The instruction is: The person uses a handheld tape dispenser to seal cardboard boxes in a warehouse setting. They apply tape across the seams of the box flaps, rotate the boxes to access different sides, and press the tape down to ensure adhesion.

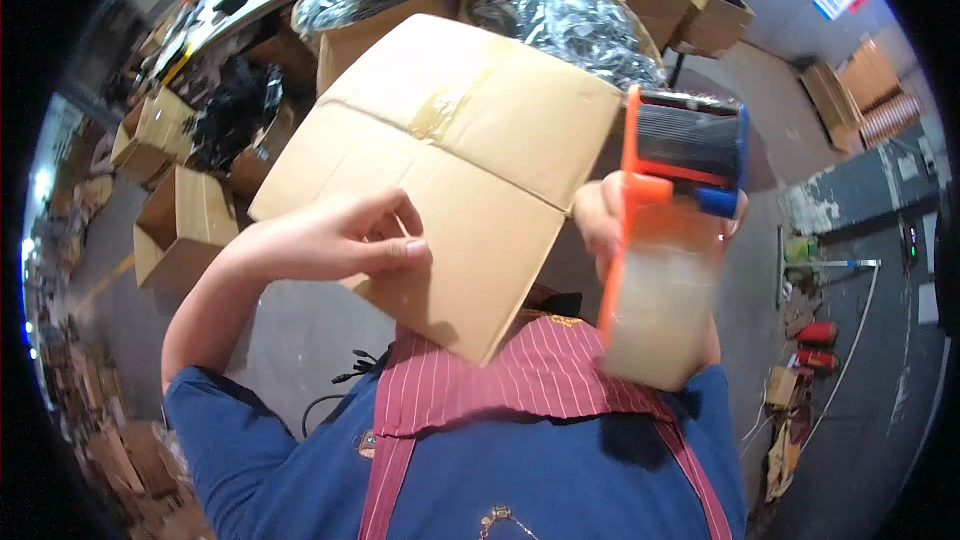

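Note:
A brown cardboard box [460, 140] is held up close in front of me, its taped bottom flaps facing the camera. My left hand [345, 237] presses on its lower left flap with the fingers bent over the edge. My right hand [605, 218] grips an orange tape dispenser [670, 220] with a roll of clear tape, at the box's right edge. Most of that hand is hidden behind the dispenser. My blue shirt and red striped apron [540, 380] fill the bottom of the view.
Open cardboard boxes [175, 225] stand on the floor at the left. Larger boxes filled with bagged dark parts [570, 25] sit behind the held box. Red objects and scraps [815, 340] lie at the right by a dark floor strip.

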`<control>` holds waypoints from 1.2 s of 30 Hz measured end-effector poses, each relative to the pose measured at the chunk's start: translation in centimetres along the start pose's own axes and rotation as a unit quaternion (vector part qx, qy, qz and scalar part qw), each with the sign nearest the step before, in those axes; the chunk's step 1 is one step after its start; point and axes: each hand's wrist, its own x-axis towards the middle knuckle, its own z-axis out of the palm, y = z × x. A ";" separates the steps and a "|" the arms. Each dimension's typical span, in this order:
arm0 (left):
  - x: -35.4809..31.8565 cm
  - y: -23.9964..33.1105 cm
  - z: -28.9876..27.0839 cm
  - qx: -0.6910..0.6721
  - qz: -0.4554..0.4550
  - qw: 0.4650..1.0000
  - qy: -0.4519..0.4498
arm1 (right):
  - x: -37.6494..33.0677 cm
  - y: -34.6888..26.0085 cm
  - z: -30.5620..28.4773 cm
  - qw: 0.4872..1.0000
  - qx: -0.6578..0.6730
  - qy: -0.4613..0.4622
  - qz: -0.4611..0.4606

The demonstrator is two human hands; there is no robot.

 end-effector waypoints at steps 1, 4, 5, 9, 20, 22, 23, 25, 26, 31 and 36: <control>0.6 0.1 0.1 -0.052 0.011 0.998 -0.028 | -0.8 -1.3 0.0 0.993 -0.109 0.029 -0.019; 2.5 1.4 0.0 -0.250 0.015 0.961 -0.116 | -1.4 -1.6 1.6 0.905 -0.400 0.127 -0.072; 3.4 1.4 -0.1 -0.245 0.052 0.960 -0.124 | -1.7 -1.0 2.0 0.888 -0.433 0.133 -0.079; 6.0 4.3 -0.8 -0.326 0.031 0.933 -0.149 | -3.1 -0.6 2.1 0.846 -0.511 0.130 -0.079; 8.4 5.6 0.1 -0.253 0.089 0.956 -0.121 | -4.9 -0.2 1.6 0.755 -0.632 0.145 -0.094; 9.1 5.1 0.5 -0.195 0.079 0.972 -0.106 | -6.4 -0.5 2.3 0.707 -0.676 0.203 -0.034; 9.4 4.8 0.6 -0.175 0.085 0.976 -0.096 | -7.2 -0.1 1.4 0.718 -0.663 0.186 -0.104; 9.6 3.4 -0.2 -0.171 0.090 0.980 -0.051 | -9.4 -0.8 1.3 0.697 -0.684 0.204 -0.065; 9.8 2.3 -1.1 -0.182 0.089 0.979 -0.020 | -10.3 -1.2 1.0 0.685 -0.691 0.223 -0.055; 12.2 0.0 -2.0 -0.118 0.030 0.990 -0.066 | -12.0 -1.3 -0.7 0.671 -0.697 0.241 -0.084; 12.0 1.5 -3.1 -0.057 -0.012 0.996 -0.066 | -11.8 -1.0 -3.5 0.690 -0.684 0.202 -0.122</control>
